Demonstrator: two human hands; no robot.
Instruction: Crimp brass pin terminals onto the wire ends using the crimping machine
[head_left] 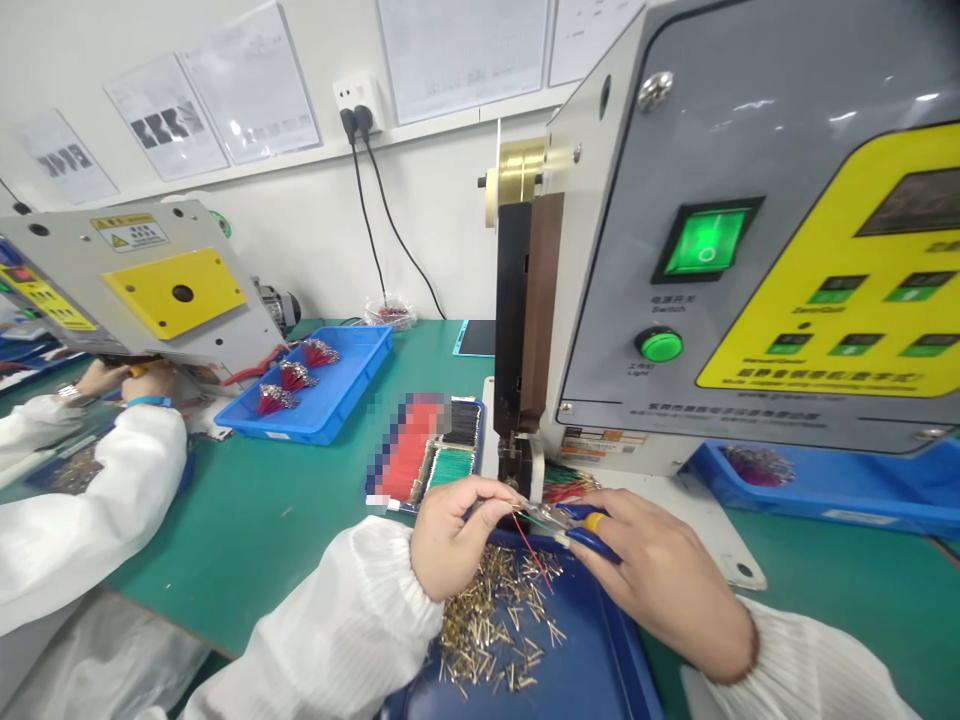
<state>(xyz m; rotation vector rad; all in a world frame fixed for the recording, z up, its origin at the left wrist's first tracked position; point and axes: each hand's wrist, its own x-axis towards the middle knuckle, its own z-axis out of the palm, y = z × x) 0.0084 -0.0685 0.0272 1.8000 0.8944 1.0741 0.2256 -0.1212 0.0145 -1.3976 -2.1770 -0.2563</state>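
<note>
My left hand [457, 535] pinched a thin red wire [532, 553], its long axis slanting down and rightward above loose brass terminals [491, 625] in a blue tray [600, 650]. My right hand [652, 570] clenched blue-handled pliers [592, 535], their nose pointing left toward the wire.

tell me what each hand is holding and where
The right hand grips blue-handled pliers by their handles; the left hand seems to pinch a thin red wire near its end.
</note>
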